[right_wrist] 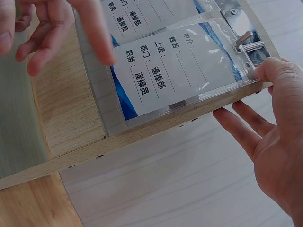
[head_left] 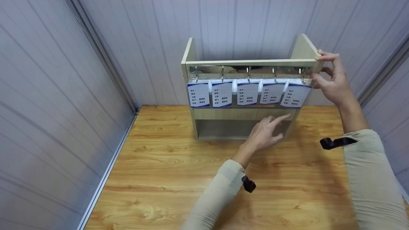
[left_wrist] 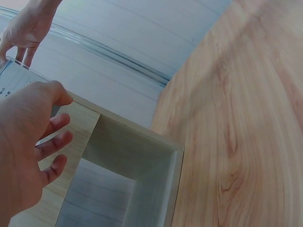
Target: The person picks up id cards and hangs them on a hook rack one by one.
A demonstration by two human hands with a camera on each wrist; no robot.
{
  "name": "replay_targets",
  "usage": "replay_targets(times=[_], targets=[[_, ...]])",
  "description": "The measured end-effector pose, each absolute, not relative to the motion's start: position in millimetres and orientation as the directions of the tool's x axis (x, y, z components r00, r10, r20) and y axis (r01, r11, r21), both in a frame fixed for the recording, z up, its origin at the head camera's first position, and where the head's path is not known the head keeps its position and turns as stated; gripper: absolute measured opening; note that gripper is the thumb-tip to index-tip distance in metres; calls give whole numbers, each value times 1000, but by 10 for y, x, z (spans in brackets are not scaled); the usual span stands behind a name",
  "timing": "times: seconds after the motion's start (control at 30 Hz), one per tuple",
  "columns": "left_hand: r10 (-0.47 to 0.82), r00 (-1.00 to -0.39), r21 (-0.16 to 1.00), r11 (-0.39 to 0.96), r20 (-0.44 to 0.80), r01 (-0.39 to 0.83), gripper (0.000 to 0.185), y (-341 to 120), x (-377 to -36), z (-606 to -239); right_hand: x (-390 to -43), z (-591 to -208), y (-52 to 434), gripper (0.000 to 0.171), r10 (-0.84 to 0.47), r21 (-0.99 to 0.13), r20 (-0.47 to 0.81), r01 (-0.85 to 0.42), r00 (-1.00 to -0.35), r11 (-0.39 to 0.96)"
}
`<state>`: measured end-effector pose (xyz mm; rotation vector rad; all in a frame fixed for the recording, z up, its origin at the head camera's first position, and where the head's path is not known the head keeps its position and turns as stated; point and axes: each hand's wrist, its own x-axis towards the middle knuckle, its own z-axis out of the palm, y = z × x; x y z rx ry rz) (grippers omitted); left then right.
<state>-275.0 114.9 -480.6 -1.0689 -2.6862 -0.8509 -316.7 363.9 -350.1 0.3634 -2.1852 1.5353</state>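
Several ID badges in clear plastic sleeves hang in a row from metal hooks on the front of a pale wooden shelf [head_left: 244,114]. The rightmost badge [right_wrist: 165,73] is white with blue corners and printed lines. My right hand [head_left: 334,78] is at the shelf's upper right corner, fingers fairly straight against the side panel. Its thumb touches the badge's top corner, beside the hook [right_wrist: 243,39]. Lower down, my left hand [head_left: 263,131] is in front of the shelf with its index finger extended and the others loosely bent. Nothing is in it; whether the fingertip touches the badge I cannot tell.
A metal hook strip [head_left: 211,69] runs under the shelf's top board. Below the badges is an open compartment [head_left: 223,129]. The shelf stands on a wood-grain surface [head_left: 159,179], close to a pale panelled wall [head_left: 153,57]. Another panelled wall [head_left: 48,105] rises on the left.
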Motion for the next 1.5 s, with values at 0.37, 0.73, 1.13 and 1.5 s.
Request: replay_targets(times=[0.37, 0.73, 1.13, 1.5], targets=[[653, -703, 489, 533, 280, 690, 70, 915, -2695, -4899, -3143, -3508, 3653, 52, 38, -799, 506, -452, -862, 396], [655, -704, 515, 518, 275, 683, 66, 633, -2645, -4980, -3128, -3522, 3676, 51, 46, -828, 504, -467, -863, 310], [616, -746, 589, 514, 252, 623, 66, 310, -2633, -5090, -3056, -3569, 3605, 54, 71, -817, 530, -487, -845, 308], [616, -746, 616, 492, 253, 615, 68, 38, -2578, -5128, -2963, -3688, 3559, 66, 75, -819, 573, -568, -816, 78]])
